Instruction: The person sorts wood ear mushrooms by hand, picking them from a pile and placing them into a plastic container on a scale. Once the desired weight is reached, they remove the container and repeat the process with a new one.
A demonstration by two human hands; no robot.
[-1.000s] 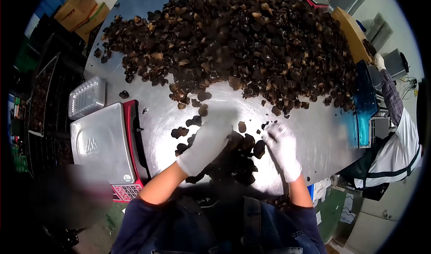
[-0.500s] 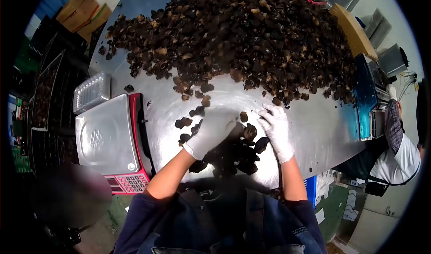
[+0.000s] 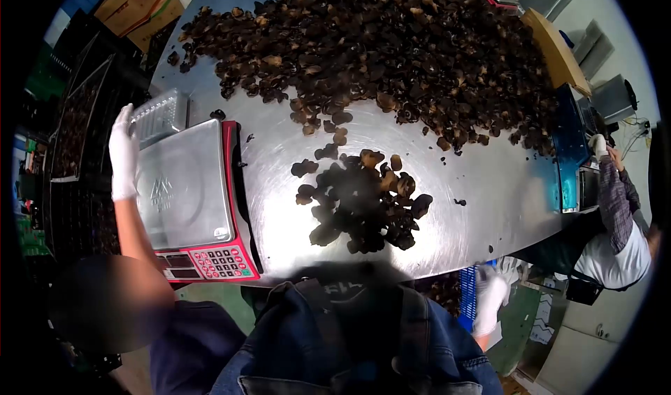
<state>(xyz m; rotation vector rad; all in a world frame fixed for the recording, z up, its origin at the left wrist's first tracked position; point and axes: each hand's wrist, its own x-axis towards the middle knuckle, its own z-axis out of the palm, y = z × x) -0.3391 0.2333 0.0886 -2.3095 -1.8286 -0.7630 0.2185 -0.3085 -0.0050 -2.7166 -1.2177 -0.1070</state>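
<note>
My left hand (image 3: 123, 154), in a white glove, reaches past the left side of the scale. Its fingers are stretched out along the left edge of a clear plastic tray (image 3: 162, 114), and no grip on it shows. Low on the right, my gloved right hand (image 3: 491, 301) is below the table edge beside a blue basket (image 3: 467, 301); its fingers are not clear. A small heap of dark, wrinkled wood ear mushrooms (image 3: 363, 199) lies on the metal table (image 3: 482, 199) in front of me. The red digital scale (image 3: 185, 185) has a bare steel plate.
A large pile of the same mushrooms (image 3: 391, 53) covers the far table. At right, a co-worker (image 3: 615, 220) stands by a blue machine (image 3: 570, 150). Black racks (image 3: 77, 136) stand at left, cardboard boxes (image 3: 129, 7) behind. More dark pieces lie inside the blue basket.
Both hands have left the small mushroom heap. My left hand has gone left to the plastic tray, my right hand down and right to the blue basket. The view has shifted slightly.
</note>
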